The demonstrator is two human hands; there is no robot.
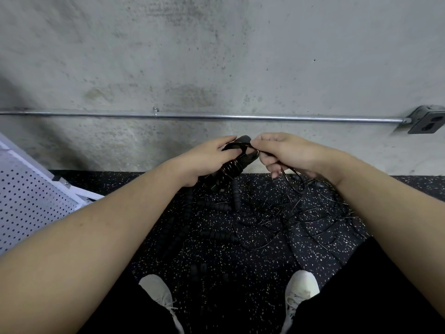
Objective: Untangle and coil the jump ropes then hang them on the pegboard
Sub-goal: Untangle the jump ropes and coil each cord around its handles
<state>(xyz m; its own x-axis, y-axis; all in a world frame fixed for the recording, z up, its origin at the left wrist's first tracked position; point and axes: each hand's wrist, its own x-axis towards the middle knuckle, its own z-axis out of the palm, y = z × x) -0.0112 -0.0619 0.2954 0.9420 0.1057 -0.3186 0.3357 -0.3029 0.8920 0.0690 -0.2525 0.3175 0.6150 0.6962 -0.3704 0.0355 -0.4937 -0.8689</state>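
Both hands meet just in front of the rough grey concrete wall (216,56): the left hand (207,157) grips a glossy black coiled bundle (237,162), the right hand (284,153) pinches its thin cord. Tangled jump ropes (277,213) sprawl on speckled rubber floor (252,256); perforated white pegboard (31,201) leans left.

Dim, flat indoor light, no clear source. Concrete wall (216,56) evenly lit mid-grey, darker shadow patch at its lower left. Below wall, speckled floor (240,249) very dark; black cords on it hard to separate. Faint sheen on metal conduit (216,116) across wall. Wide-angle bend curves conduit; forearms balloon toward bottom corners. Slight softness overall.
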